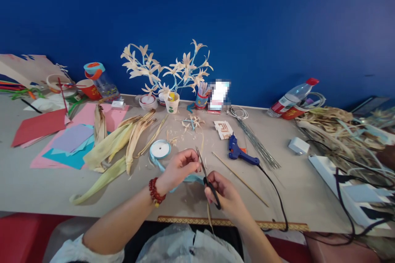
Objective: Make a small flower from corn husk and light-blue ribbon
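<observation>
My right hand [224, 192] grips black-handled scissors [211, 192] with the blades pointing up and away from me. Beside the blades, my left hand [182, 168], wearing a red bead bracelet on its wrist, is closed in a pinch; whatever lies between its fingertips is too small to make out. A thin pale strip [210, 215] hangs below my right hand toward my lap. Just beyond my left hand lies a white spool [160, 148] of light blue ribbon, whose loose end [193, 178] passes under that hand. Pale flowers on blue stems [175, 70] stand in a white cup [172, 104].
Dried corn husks [115, 148] and coloured paper [72, 137] lie to the left. To the right are a blue glue gun [242, 154] with its cord, a thin stick [240, 178], wires [259, 144], a power strip [336, 185] and a tilted bottle [291, 96].
</observation>
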Available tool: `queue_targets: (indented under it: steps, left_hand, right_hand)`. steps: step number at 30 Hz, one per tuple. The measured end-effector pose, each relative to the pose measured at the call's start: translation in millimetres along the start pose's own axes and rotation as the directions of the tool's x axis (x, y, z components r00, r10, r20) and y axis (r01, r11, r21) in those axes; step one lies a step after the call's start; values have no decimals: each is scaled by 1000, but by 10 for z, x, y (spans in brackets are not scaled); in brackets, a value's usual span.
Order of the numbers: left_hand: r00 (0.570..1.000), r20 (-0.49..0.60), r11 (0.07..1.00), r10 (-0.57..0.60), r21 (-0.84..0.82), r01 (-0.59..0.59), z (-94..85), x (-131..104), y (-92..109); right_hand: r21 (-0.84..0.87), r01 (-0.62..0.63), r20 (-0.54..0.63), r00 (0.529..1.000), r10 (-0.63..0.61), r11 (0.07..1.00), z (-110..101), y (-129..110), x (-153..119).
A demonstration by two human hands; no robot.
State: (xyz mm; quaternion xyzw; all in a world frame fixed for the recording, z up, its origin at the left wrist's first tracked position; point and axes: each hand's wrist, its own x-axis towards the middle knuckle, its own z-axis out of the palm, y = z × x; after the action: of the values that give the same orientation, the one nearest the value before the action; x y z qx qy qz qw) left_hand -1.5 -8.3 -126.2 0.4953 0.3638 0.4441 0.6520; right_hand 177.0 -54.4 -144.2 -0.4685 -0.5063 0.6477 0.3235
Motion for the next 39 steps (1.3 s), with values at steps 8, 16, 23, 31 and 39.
queue_targets:
  steps: [8,16,23,31,39]
  left_hand:
    - [1000,12,1000,-3,-16,3,-1,-1,10]
    - [999,51,998,-9,-60,12,-19,-4,-6]
    - [995,99,986,-28,-162,44,-32,-9,-63]
    - [992,129,985,-11,-168,32,-45,-2,-68]
    - [973,216,994,-87,-51,100,-20,-1,-128]
  right_hand:
    - [26,-25,-7,1000,25,999,35,-68,-5]
    - [6,-12,0,1000,12,1000,-38,37,-3]
    - [-20,-18,14,1000,18,1000,-82,13,-15]
    - [-4,-15,-59,998,14,1000,-153,20,3]
    - [-9,235,-164,959,-233,972,-153,-216,151]
